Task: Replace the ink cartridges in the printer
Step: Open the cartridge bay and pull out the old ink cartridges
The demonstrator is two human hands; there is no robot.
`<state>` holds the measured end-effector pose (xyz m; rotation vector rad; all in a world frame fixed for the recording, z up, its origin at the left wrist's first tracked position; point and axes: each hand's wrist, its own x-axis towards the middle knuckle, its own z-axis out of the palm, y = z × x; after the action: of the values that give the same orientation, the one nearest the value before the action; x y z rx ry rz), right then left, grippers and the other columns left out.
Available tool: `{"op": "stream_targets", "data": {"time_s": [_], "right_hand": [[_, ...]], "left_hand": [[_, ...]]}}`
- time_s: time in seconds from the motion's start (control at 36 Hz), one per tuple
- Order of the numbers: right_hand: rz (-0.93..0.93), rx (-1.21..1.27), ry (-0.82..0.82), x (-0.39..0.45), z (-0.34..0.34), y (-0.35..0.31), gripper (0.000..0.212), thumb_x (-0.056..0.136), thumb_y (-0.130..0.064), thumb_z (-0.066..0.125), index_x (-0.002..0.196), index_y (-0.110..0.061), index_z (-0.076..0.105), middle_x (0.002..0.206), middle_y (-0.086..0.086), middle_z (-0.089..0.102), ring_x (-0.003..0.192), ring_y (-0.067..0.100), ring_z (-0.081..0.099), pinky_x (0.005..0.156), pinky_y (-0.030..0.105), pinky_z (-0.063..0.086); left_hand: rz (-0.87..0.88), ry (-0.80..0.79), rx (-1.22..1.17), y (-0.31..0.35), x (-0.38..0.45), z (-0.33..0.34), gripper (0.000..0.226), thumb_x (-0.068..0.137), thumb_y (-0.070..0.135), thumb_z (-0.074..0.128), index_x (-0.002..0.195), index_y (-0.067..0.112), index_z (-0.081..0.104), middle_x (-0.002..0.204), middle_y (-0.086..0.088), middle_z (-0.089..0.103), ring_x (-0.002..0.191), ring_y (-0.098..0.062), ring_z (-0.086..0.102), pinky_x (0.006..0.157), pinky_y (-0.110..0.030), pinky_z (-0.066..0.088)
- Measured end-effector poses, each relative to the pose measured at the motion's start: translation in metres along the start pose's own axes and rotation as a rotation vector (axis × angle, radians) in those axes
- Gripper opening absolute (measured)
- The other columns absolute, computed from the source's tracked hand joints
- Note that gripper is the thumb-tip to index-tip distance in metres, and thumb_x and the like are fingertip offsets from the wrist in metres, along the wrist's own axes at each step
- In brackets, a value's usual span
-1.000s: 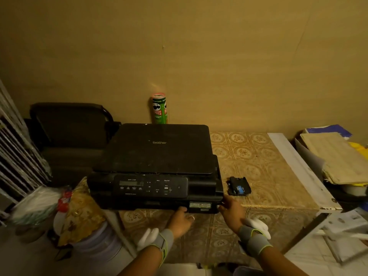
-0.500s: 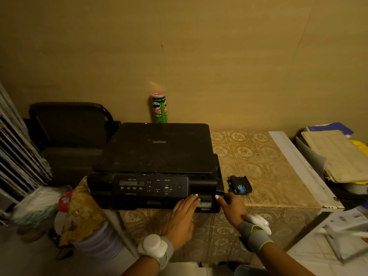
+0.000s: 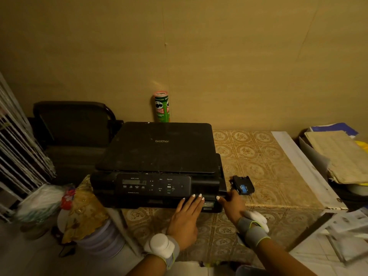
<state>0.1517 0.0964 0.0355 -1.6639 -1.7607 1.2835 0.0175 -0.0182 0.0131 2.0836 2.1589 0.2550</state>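
Observation:
A black Brother printer [image 3: 159, 156] sits on the left part of a table with a gold patterned cloth [image 3: 264, 162], lid closed. My left hand [image 3: 186, 218] lies flat with straight fingers against the printer's lower front, right of the control panel. My right hand [image 3: 232, 206] touches the printer's front right corner, one fingertip on the small cover there. A black ink cartridge with a blue label [image 3: 242, 185] lies on the cloth just right of the printer, beyond my right hand.
A green Pringles can [image 3: 162, 107] stands against the wall behind the printer. A dark chair [image 3: 73, 124] is at the left, bags and a bucket [image 3: 95, 236] below it. Stacked papers and folders [image 3: 336, 154] lie at the right past a white board [image 3: 302, 166].
My left hand rose from under the printer's front edge and turned flat against its front. My right hand shifted slightly up onto the front right corner.

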Motion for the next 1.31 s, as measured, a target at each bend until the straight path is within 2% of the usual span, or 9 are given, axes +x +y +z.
{"op": "stream_targets", "data": {"time_s": [0.22,0.33,0.47,0.56,0.61,0.86,0.97,1.14,1.31], "right_hand": [[0.002,-0.013,-0.025,0.001,-0.002,0.002,0.032,0.085,-0.018,0.065,0.11,-0.004,0.05,0.118,0.017,0.062,0.107,0.033,0.059,0.085,0.038,0.047],[-0.014,-0.034,-0.001,-0.004,-0.002,0.006,0.032,0.084,-0.015,0.066,0.11,-0.002,0.05,0.117,0.018,0.063,0.106,0.033,0.06,0.086,0.038,0.047],[-0.035,-0.07,-0.034,-0.011,-0.007,0.01,0.036,0.082,-0.015,0.069,0.109,-0.002,0.05,0.115,0.019,0.062,0.104,0.033,0.059,0.086,0.039,0.048],[-0.061,-0.075,-0.049,-0.014,-0.01,0.013,0.037,0.08,-0.014,0.071,0.107,0.0,0.05,0.114,0.02,0.062,0.104,0.034,0.059,0.083,0.035,0.046],[-0.08,-0.072,-0.052,-0.016,-0.013,0.015,0.032,0.079,-0.012,0.072,0.101,-0.003,0.05,0.112,0.021,0.063,0.102,0.033,0.059,0.079,0.03,0.044],[-0.176,-0.184,-0.141,-0.027,-0.024,0.019,0.042,0.072,-0.011,0.078,0.073,-0.022,0.038,0.076,-0.003,0.056,0.081,0.019,0.055,0.059,0.019,0.04],[-0.213,-0.292,-0.19,-0.033,-0.025,0.021,0.039,0.073,-0.008,0.076,0.084,-0.017,0.04,0.096,0.006,0.064,0.087,0.018,0.059,0.069,0.024,0.046],[-0.228,-0.366,-0.238,-0.04,-0.026,0.028,0.037,0.073,-0.006,0.072,0.091,-0.013,0.041,0.099,0.007,0.064,0.088,0.017,0.06,0.073,0.029,0.05],[-0.206,-0.379,-0.329,-0.045,-0.028,0.035,0.048,0.072,-0.005,0.072,0.11,-0.007,0.043,0.11,0.011,0.061,0.1,0.025,0.062,0.088,0.045,0.053]], "left_hand": [[0.055,-0.017,0.039,-0.002,-0.007,-0.004,0.074,0.087,0.021,0.044,0.148,0.022,0.001,0.159,0.006,0.0,0.146,-0.013,-0.003,0.11,-0.035,-0.024],[0.088,-0.016,0.124,0.006,-0.016,-0.011,0.087,0.052,0.038,0.075,0.133,0.02,0.048,0.144,0.004,0.041,0.128,-0.012,0.049,0.12,-0.044,0.012],[0.079,0.013,-0.02,0.003,-0.023,-0.005,0.081,0.088,0.013,0.044,0.137,0.034,-0.016,0.146,0.018,-0.019,0.145,-0.007,0.005,0.108,-0.021,-0.024],[0.094,0.167,-0.029,0.008,-0.021,-0.019,0.083,0.07,0.026,0.074,0.141,0.021,0.031,0.148,0.004,0.036,0.129,-0.008,0.046,0.114,-0.025,0.021],[0.119,0.265,0.012,0.011,-0.015,-0.026,0.076,0.053,0.032,0.086,0.123,0.016,0.058,0.123,0.002,0.064,0.108,-0.009,0.064,0.093,-0.026,0.049],[0.226,0.317,-0.053,0.0,-0.008,-0.025,0.029,0.053,0.016,0.09,0.078,0.022,0.076,0.084,0.004,0.073,0.074,-0.013,0.07,0.065,-0.017,0.055],[0.333,0.277,-0.126,-0.008,-0.015,-0.022,0.026,0.057,0.018,0.088,0.079,0.025,0.077,0.079,0.01,0.072,0.069,-0.01,0.067,0.064,-0.014,0.053],[0.376,0.196,-0.162,-0.007,-0.025,-0.013,0.021,0.06,0.02,0.079,0.08,0.024,0.077,0.086,0.008,0.077,0.074,-0.008,0.072,0.066,-0.02,0.057],[0.237,-0.123,-0.203,-0.011,-0.028,0.009,0.035,0.097,0.025,0.042,0.128,0.017,0.053,0.14,-0.002,0.049,0.129,-0.014,0.048,0.11,-0.02,0.031]]}}
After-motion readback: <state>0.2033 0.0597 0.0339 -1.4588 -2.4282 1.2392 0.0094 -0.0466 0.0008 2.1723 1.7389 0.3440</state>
